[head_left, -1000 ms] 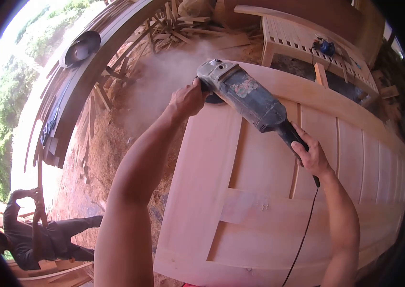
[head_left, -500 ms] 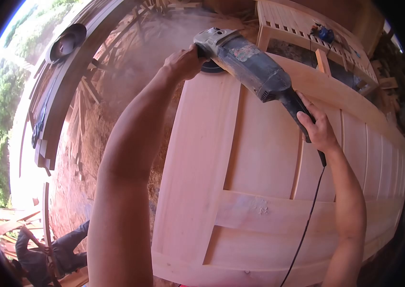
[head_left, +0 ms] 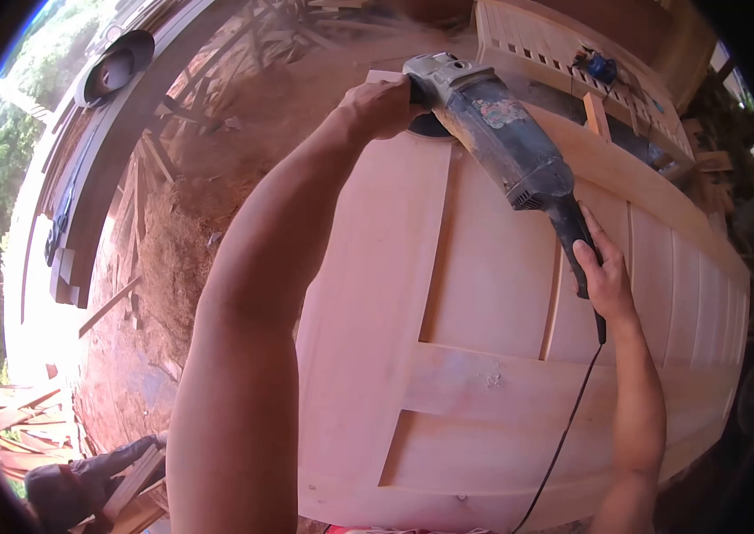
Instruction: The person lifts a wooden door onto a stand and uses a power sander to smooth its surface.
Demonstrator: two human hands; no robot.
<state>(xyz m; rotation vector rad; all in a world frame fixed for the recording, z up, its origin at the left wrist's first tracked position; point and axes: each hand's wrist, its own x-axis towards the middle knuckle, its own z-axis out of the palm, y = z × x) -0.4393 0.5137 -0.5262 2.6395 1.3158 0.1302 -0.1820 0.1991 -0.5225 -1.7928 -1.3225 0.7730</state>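
Observation:
A grey and black power tool [head_left: 506,129] with a round disc under its head lies over the far left part of a large pale wooden panel [head_left: 493,276]. My left hand [head_left: 383,105] is closed around the side handle by the tool's head. Around the black rear handle, my right hand [head_left: 604,271] is wrapped, with the thumb on top. A black cord [head_left: 564,432] runs from that handle down across the panel. The disc [head_left: 430,125] is mostly hidden by the tool head and my left hand.
Behind the panel stands a slatted wooden piece [head_left: 537,49] with a blue tool [head_left: 599,67] on it. Long beams [head_left: 114,133] at the left carry a hat-like object [head_left: 116,68]. A person in dark clothes [head_left: 74,489] is at the lower left, near wood scraps.
The power tool and both my hands have moved right in view, the rear handle also lower. The dust cloud by the tool head has thinned. The person at lower left has changed posture.

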